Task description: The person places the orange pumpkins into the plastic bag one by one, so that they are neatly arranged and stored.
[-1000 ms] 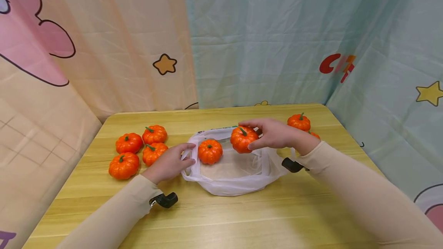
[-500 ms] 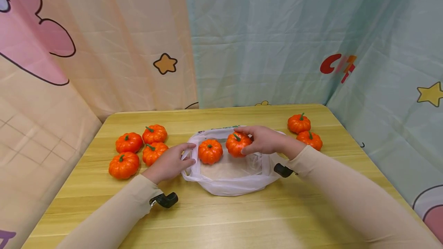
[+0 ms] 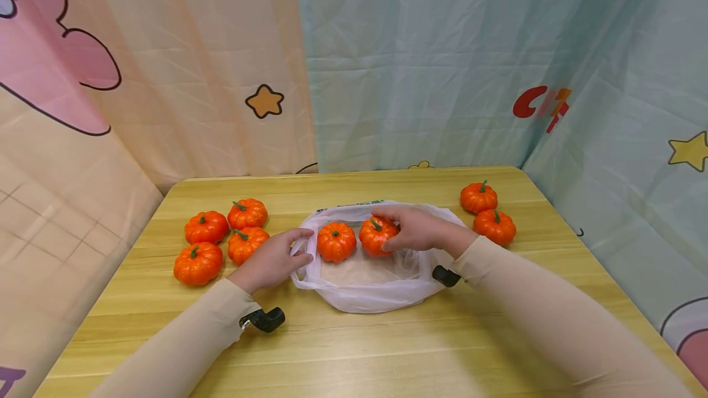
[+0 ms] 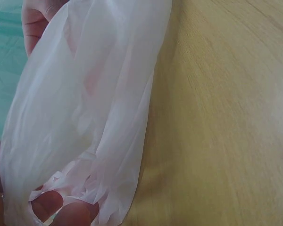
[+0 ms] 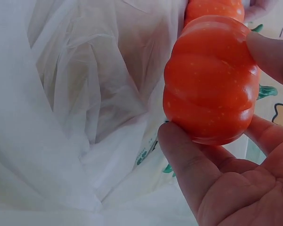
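A white plastic bag (image 3: pixel 365 300) lies with its mouth spread wide on the table. My left hand (image 3: pixel 273 260) holds its left edge; in the left wrist view fingertips (image 4: pixel 75 214) show through a loop of the film. Over the bag's mouth my right hand (image 3: pixel 417 229) grips a small orange pumpkin (image 3: pixel 376 235) with a green stem. In the right wrist view, thumb and fingers close on that pumpkin (image 5: pixel 212 80) from two sides. Just left of it, a second pumpkin (image 3: pixel 336 242) sits within the bag's mouth. Whether the gripped pumpkin touches the bag's bottom I cannot tell.
Several pumpkins (image 3: pixel 199 263) cluster on the table's left, close to my left forearm. Two more, a rear pumpkin (image 3: pixel 478 198) and a front pumpkin (image 3: pixel 495 227), stand at the right. Printed curtains (image 3: pixel 415 78) hang behind the wooden table (image 3: pixel 343 355).
My right hand has carried its pumpkin left and down, close to the one in the bag. The front pumpkin at the right has come into fuller view. My left hand has stayed put.
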Action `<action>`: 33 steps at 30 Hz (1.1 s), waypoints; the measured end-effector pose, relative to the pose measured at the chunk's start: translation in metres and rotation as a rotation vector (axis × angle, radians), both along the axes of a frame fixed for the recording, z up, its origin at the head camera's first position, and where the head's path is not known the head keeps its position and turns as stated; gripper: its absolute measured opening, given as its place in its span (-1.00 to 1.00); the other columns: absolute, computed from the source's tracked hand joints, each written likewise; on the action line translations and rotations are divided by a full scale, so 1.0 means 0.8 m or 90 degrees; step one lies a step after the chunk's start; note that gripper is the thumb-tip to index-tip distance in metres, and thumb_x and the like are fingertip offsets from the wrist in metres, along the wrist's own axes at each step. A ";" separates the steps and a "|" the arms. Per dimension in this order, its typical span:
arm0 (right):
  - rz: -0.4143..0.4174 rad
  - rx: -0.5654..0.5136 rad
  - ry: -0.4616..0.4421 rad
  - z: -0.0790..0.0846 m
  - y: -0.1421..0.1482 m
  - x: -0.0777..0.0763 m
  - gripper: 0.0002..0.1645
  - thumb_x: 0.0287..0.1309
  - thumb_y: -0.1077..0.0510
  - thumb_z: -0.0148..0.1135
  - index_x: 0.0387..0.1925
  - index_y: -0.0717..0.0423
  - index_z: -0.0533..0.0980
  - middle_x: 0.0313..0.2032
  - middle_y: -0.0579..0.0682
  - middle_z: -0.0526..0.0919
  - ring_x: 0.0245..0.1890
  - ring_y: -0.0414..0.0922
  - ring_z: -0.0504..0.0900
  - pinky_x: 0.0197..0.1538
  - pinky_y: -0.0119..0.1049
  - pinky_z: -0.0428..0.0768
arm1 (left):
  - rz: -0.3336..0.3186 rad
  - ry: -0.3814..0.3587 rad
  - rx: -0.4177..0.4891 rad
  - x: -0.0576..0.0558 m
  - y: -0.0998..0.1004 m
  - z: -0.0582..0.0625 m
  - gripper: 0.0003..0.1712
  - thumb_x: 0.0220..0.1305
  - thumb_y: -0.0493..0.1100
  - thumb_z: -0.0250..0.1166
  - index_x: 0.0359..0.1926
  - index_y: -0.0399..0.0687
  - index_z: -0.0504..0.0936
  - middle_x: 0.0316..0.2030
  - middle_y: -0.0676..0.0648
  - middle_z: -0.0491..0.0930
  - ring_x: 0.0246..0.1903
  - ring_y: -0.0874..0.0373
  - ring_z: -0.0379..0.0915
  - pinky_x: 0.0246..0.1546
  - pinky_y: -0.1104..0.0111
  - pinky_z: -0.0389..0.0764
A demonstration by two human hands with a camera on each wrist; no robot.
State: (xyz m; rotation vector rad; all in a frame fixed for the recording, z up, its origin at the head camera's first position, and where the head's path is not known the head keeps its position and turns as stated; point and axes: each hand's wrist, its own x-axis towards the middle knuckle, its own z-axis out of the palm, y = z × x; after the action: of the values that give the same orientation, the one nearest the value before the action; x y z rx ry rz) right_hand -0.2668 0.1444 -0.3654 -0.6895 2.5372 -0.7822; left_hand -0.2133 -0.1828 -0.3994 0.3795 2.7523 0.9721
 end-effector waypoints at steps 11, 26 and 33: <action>-0.012 0.019 -0.014 -0.008 -0.007 -0.003 -0.02 0.26 0.07 0.47 0.62 -0.06 0.24 0.54 0.13 0.36 0.48 0.13 0.38 0.52 0.09 0.38 | 0.000 -0.005 -0.002 -0.001 0.000 0.000 -0.33 0.42 -0.05 0.38 0.48 -0.07 0.47 -0.45 -0.01 0.39 -0.54 0.14 0.24 -0.45 0.36 0.35; -0.021 0.023 -0.015 -0.018 -0.012 -0.005 -0.02 0.24 0.08 0.48 0.61 -0.05 0.25 0.50 0.15 0.41 0.44 0.13 0.43 0.49 0.08 0.41 | 0.000 -0.007 0.003 -0.002 0.000 -0.002 -0.33 0.42 -0.06 0.38 0.48 -0.08 0.47 -0.46 0.00 0.35 -0.52 0.12 0.25 -0.43 0.35 0.35; -0.019 0.023 -0.011 -0.019 -0.011 -0.003 -0.01 0.26 0.05 0.48 0.62 -0.01 0.23 0.51 0.15 0.40 0.45 0.13 0.42 0.52 0.09 0.37 | 0.002 -0.005 -0.001 -0.003 0.000 -0.002 -0.33 0.42 -0.05 0.38 0.48 -0.07 0.47 -0.43 -0.02 0.39 -0.50 0.10 0.25 -0.41 0.33 0.35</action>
State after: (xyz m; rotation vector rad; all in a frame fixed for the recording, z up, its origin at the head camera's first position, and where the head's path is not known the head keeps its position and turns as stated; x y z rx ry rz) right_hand -0.2695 0.1353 -0.3806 -0.6320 2.5454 -0.7472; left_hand -0.2155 -0.1828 -0.4013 0.3718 2.7474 0.9705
